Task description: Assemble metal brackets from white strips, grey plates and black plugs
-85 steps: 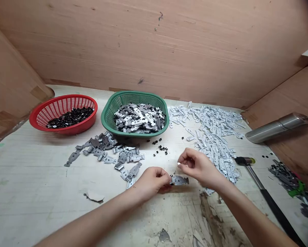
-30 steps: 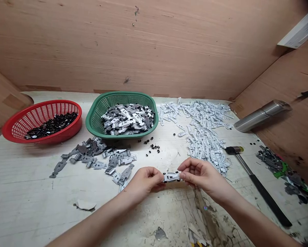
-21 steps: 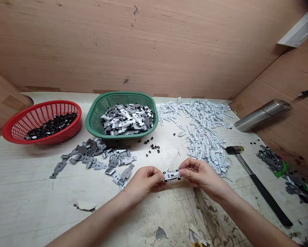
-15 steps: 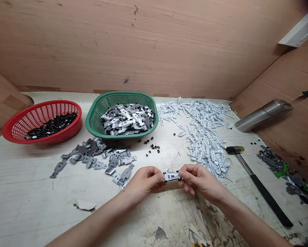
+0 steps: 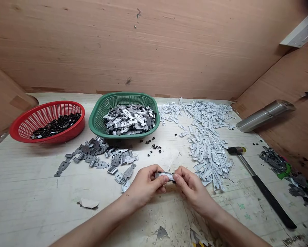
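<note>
Between my two hands is a small toy car (image 5: 167, 175), white on top with black wheels. My left hand (image 5: 151, 181) grips its left end, thumb lying across the top. At its right end, my right hand (image 5: 186, 181) pinches it with thumb and fingertips, hiding part of the wheels. Grey car base pieces (image 5: 115, 161) lie scattered to the left of my hands. Loose black wheels (image 5: 156, 147) sit on the table just beyond them. A heap of white car body pieces (image 5: 208, 147) spreads out beyond my right hand.
A green basket (image 5: 92, 120) holds many white-and-grey cars; a red basket (image 5: 15, 133) holds black parts. On the right are a hammer (image 5: 269, 195), a metal tube (image 5: 264, 116) and dark scraps (image 5: 272, 163). Cardboard walls (image 5: 156, 51) surround the table.
My left hand has slid further over the car, covering more of it. My right hand has come in closer to the left, and the camera view has shifted slightly.
</note>
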